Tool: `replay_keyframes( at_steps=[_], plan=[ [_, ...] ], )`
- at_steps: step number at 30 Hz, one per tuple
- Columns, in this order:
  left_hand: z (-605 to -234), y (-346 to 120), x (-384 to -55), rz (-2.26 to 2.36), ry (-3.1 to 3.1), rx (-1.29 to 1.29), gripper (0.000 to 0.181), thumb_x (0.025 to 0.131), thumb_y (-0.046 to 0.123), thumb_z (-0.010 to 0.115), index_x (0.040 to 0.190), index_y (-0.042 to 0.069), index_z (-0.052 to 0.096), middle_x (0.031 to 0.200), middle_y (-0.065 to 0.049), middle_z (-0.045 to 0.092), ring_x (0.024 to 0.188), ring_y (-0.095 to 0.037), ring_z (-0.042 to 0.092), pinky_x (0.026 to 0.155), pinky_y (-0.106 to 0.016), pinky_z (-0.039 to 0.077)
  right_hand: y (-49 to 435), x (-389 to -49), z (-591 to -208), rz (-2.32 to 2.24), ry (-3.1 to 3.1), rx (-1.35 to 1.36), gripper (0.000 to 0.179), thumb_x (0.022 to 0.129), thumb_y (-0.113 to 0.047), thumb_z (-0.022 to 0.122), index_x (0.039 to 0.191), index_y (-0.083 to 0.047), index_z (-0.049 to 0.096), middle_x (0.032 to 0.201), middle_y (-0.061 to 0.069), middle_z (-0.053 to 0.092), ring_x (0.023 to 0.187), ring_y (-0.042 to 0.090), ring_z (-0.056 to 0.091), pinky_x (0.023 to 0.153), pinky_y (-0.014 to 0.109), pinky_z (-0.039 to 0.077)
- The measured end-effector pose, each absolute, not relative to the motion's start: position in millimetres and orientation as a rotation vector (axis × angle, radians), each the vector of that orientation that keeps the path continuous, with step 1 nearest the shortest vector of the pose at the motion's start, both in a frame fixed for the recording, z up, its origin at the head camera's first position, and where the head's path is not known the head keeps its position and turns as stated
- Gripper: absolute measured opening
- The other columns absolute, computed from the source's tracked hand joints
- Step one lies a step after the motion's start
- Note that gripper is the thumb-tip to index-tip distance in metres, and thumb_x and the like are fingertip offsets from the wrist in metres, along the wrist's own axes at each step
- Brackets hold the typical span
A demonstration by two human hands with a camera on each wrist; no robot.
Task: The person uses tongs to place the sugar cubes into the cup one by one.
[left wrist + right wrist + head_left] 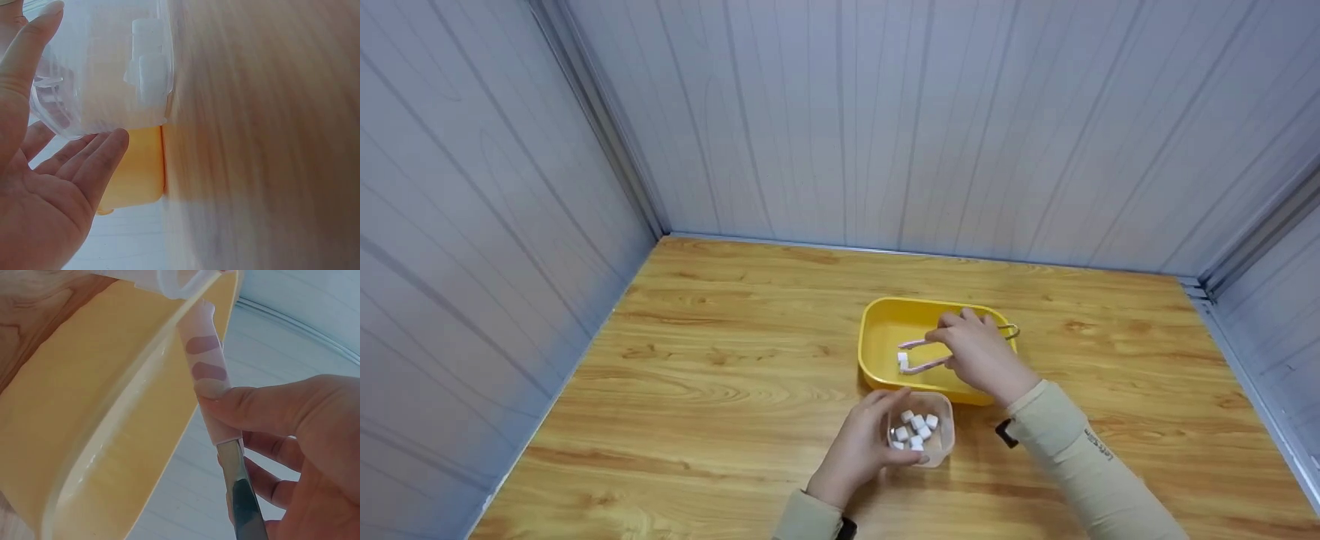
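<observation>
My left hand [857, 444] holds a small clear plastic container [947, 439], thumb on the near side and fingers round the far side. Several white cubes [917, 423] lie loose inside it. In the left wrist view, two cubes [152, 79] show through the wall of the container. Over the yellow bin [877, 330], my right hand [986, 356] pinches metal tongs [928, 364] with pale pink sleeves on their arms. The tong tips are spread, with small white cubes [903, 361] at the lower tip. In the right wrist view the thumb presses a striped sleeve [211, 365].
The container stands close in front of the bin on a wood-grain table [720, 390]. Pale panelled walls [870, 127] enclose the table at the back and both sides. The looped end of the tongs overlaps the bin's right rim.
</observation>
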State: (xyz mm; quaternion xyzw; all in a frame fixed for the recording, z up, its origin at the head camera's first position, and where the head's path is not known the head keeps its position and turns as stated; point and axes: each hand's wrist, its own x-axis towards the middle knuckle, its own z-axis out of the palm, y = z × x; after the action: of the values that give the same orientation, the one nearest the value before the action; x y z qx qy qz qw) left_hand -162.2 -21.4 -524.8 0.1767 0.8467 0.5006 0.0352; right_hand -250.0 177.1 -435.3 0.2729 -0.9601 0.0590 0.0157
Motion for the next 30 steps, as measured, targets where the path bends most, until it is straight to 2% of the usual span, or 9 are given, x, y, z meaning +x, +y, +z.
replay_keyframes(
  at_steps=[6, 14, 21, 30],
  plan=[
    [-525.5, -21.1, -162.0, 1.559, 2.6, 0.56, 0.085, 0.063, 0.034, 0.088, 0.139, 0.018, 0.051, 0.123, 0.001, 0.054, 0.112, -0.016, 0.051, 0.102, -0.035, 0.04, 176.3, -250.5, -440.9, 0.159, -3.005, 0.855, 0.038, 0.075, -0.006, 0.081, 0.111, -0.016, 0.073, 0.102, 0.004, 0.06, 0.095, 0.028, 0.049, 0.082, 0.051, 0.042],
    [-525.6, -22.0, -161.2, 1.542, 2.62, 0.556, 0.088, 0.062, 0.038, 0.088, 0.139, 0.017, 0.051, 0.124, 0.002, 0.054, 0.113, -0.015, 0.05, 0.103, -0.035, 0.039, 174.3, -250.4, -445.1, 0.176, -3.024, 0.853, 0.036, 0.075, -0.005, 0.08, 0.109, -0.016, 0.073, 0.102, 0.004, 0.06, 0.094, 0.027, 0.048, 0.083, 0.052, 0.041],
    [-526.9, -22.3, -162.5, 1.547, 2.643, 0.642, 0.088, 0.064, 0.04, 0.086, 0.139, 0.013, 0.05, 0.124, -0.004, 0.055, 0.113, -0.02, 0.052, 0.1, -0.035, 0.042, 174.4, -249.7, -447.2, 0.127, -2.983, 0.879, 0.034, 0.075, -0.006, 0.08, 0.106, -0.017, 0.075, 0.097, 0.003, 0.059, 0.088, 0.027, 0.048, 0.075, 0.047, 0.042],
    [-524.3, -22.1, -161.6, 1.553, 2.599, 0.576, 0.087, 0.064, 0.038, 0.087, 0.14, 0.016, 0.05, 0.125, 0.0, 0.054, 0.114, -0.016, 0.051, 0.102, -0.034, 0.04, 173.1, -250.7, -452.8, 0.112, -2.988, 0.858, 0.032, 0.076, -0.007, 0.08, 0.106, -0.017, 0.075, 0.098, 0.003, 0.06, 0.09, 0.027, 0.049, 0.076, 0.046, 0.041]
  ],
)
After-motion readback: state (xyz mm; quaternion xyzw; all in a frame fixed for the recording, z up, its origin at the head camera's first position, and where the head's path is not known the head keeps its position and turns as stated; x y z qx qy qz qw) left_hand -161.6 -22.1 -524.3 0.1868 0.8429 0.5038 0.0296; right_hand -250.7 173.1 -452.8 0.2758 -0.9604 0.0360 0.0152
